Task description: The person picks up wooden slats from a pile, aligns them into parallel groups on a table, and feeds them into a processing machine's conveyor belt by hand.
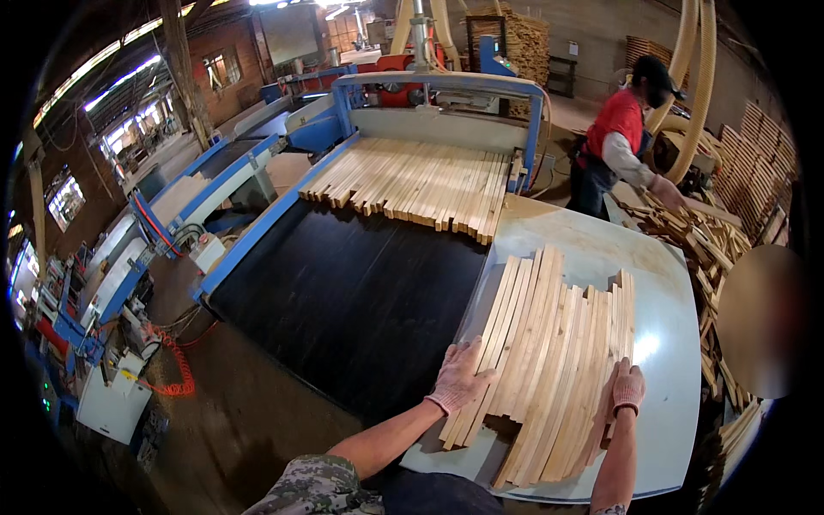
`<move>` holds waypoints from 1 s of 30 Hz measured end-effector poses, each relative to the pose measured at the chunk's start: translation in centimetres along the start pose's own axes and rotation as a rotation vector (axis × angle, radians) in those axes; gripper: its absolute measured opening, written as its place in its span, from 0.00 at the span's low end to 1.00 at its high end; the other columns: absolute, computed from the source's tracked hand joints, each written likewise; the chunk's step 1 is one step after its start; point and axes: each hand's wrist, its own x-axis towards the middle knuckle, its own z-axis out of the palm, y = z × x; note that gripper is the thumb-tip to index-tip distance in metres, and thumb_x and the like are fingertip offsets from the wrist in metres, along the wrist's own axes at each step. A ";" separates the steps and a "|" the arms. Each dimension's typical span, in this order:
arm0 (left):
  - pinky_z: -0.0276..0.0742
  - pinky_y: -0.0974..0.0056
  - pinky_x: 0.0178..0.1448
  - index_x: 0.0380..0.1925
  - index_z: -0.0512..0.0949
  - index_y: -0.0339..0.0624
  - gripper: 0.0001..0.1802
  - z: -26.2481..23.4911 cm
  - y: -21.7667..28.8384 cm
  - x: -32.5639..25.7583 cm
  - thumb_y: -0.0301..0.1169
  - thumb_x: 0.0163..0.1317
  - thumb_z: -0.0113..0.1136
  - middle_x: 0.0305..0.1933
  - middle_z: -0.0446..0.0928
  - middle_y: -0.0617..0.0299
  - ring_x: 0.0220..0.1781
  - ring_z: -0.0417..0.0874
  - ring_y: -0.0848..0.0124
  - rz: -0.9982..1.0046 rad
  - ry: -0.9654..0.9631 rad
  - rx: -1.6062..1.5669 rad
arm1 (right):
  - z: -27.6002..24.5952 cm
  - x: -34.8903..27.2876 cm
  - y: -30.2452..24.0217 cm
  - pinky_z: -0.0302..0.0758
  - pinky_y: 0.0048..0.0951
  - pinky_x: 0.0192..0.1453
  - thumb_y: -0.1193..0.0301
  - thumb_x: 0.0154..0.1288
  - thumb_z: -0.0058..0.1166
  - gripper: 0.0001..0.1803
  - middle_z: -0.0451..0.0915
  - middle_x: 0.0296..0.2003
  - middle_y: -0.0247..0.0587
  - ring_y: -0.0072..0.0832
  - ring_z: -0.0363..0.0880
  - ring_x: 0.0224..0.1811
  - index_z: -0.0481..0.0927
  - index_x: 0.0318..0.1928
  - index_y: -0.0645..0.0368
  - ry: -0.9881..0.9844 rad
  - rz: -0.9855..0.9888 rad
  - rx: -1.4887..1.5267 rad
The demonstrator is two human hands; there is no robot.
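A batch of pale wooden strips point(549, 369) lies side by side on a smooth light grey side table point(661, 343), its ends uneven. My left hand point(463, 376), in a pinkish knit work glove, rests against the batch's left edge, fingers stretched forward and the thumb over the nearest strips. On the opposite edge my right hand point(628, 386), gloved alike, lies with its fingers extended along the outer strips. Both hands touch the wood, one on each side. Left of the table runs a black conveyor belt point(343, 292). Another row of strips point(412, 184) lies across its far end.
A blue machine frame point(438, 81) spans the belt's far end. At the right, a co-worker in a red top point(620, 129) reaches toward a heap of loose strips point(708, 249). More blue machinery point(120, 318) with a coiled red hose point(176, 378) stands at the left.
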 end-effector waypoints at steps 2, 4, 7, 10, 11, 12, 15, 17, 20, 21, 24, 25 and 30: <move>0.45 0.51 0.88 0.80 0.53 0.30 0.51 -0.4 0.3 -0.4 0.53 0.70 0.60 0.82 0.59 0.38 0.85 0.55 0.44 0.002 0.000 0.037 | -0.3 -0.9 -0.9 0.74 0.50 0.66 0.43 0.80 0.43 0.34 0.82 0.57 0.62 0.55 0.80 0.60 0.84 0.52 0.63 -0.021 0.024 0.101; 0.46 0.51 0.88 0.80 0.53 0.29 0.51 0.0 -0.9 -0.4 0.54 0.70 0.61 0.81 0.60 0.36 0.84 0.56 0.44 0.056 -0.012 -0.060 | -0.7 -0.8 -0.3 0.74 0.50 0.66 0.44 0.80 0.44 0.33 0.82 0.57 0.61 0.55 0.80 0.61 0.83 0.55 0.63 0.013 -0.040 0.014; 0.54 0.52 0.86 0.80 0.55 0.31 0.47 -3.8 -1.7 -2.0 0.50 0.73 0.61 0.81 0.61 0.37 0.83 0.60 0.47 0.066 0.010 -0.272 | 2.0 -0.3 1.3 0.73 0.50 0.69 0.47 0.79 0.47 0.34 0.78 0.63 0.61 0.57 0.77 0.64 0.75 0.68 0.63 0.163 -0.184 -0.025; 0.62 0.56 0.83 0.80 0.57 0.33 0.39 -9.8 -3.8 -6.0 0.37 0.76 0.61 0.80 0.65 0.44 0.82 0.65 0.56 0.061 -0.027 -0.737 | 1.4 -4.3 -3.3 0.71 0.46 0.75 0.55 0.79 0.53 0.35 0.70 0.73 0.61 0.52 0.74 0.71 0.67 0.76 0.65 0.331 -0.341 -0.010; 0.68 0.57 0.80 0.77 0.64 0.33 0.34 -12.2 -5.0 -8.1 0.35 0.77 0.61 0.77 0.71 0.46 0.78 0.71 0.59 -0.003 -0.032 -0.960 | 2.6 -6.0 -5.3 0.71 0.43 0.75 0.58 0.79 0.54 0.34 0.70 0.74 0.59 0.49 0.74 0.72 0.67 0.76 0.65 0.217 -0.439 0.252; 0.71 0.58 0.78 0.73 0.70 0.32 0.30 -14.6 -6.9 -10.5 0.35 0.77 0.60 0.73 0.75 0.46 0.75 0.75 0.60 -0.079 -0.050 -1.053 | 3.4 -7.7 -7.4 0.71 0.41 0.76 0.61 0.79 0.55 0.33 0.70 0.74 0.57 0.46 0.73 0.73 0.67 0.77 0.65 0.104 -0.527 0.517; 0.77 0.57 0.74 0.59 0.82 0.29 0.21 -20.9 -13.9 -19.0 0.36 0.79 0.57 0.59 0.86 0.47 0.63 0.86 0.60 -0.252 0.030 -1.211 | 5.7 -16.6 -15.9 0.80 0.34 0.60 0.69 0.79 0.58 0.28 0.83 0.61 0.47 0.30 0.83 0.56 0.72 0.73 0.67 -0.350 -0.609 0.920; 0.79 0.56 0.71 0.56 0.83 0.28 0.22 -24.1 -18.6 -25.8 0.38 0.80 0.55 0.53 0.88 0.47 0.59 0.88 0.59 -0.339 0.200 -1.194 | 6.0 -28.3 -23.6 0.80 0.33 0.57 0.69 0.77 0.58 0.24 0.87 0.49 0.42 0.28 0.83 0.48 0.78 0.68 0.69 -0.715 -0.609 0.976; 0.78 0.59 0.69 0.56 0.84 0.28 0.23 -28.3 -26.0 -35.6 0.39 0.78 0.56 0.53 0.88 0.48 0.59 0.88 0.61 -0.562 0.369 -1.148 | 9.9 -44.1 -30.9 0.79 0.35 0.55 0.65 0.79 0.55 0.23 0.85 0.44 0.41 0.28 0.81 0.44 0.79 0.64 0.69 -1.019 -0.638 0.784; 0.78 0.61 0.69 0.55 0.84 0.29 0.22 -30.2 -27.5 -38.8 0.40 0.77 0.58 0.53 0.88 0.49 0.58 0.88 0.63 -0.672 0.399 -1.063 | 11.8 -47.7 -32.4 0.79 0.31 0.59 0.66 0.77 0.59 0.26 0.86 0.52 0.41 0.27 0.82 0.49 0.77 0.68 0.69 -1.206 -0.629 0.677; 0.76 0.65 0.67 0.57 0.83 0.30 0.24 -33.0 -34.1 -47.9 0.41 0.72 0.63 0.54 0.88 0.52 0.56 0.87 0.66 -0.825 0.540 -0.986 | 18.4 -58.2 -36.0 0.79 0.31 0.61 0.61 0.76 0.59 0.29 0.84 0.53 0.39 0.28 0.82 0.55 0.77 0.69 0.68 -1.477 -0.725 0.206; 0.76 0.65 0.67 0.58 0.83 0.31 0.24 -34.5 -35.6 -50.4 0.40 0.71 0.64 0.54 0.88 0.53 0.56 0.87 0.67 -0.901 0.565 -0.914 | 22.6 -60.2 -35.5 0.79 0.32 0.61 0.59 0.76 0.58 0.31 0.84 0.53 0.39 0.28 0.82 0.55 0.75 0.71 0.68 -1.606 -0.630 0.193; 0.80 0.63 0.63 0.56 0.82 0.25 0.23 -39.9 -42.2 -60.2 0.34 0.70 0.64 0.53 0.87 0.51 0.56 0.87 0.65 -1.024 0.896 -1.096 | 40.8 -65.2 -32.6 0.79 0.30 0.57 0.56 0.80 0.54 0.24 0.85 0.49 0.44 0.29 0.83 0.50 0.80 0.63 0.61 -1.434 -0.861 -0.414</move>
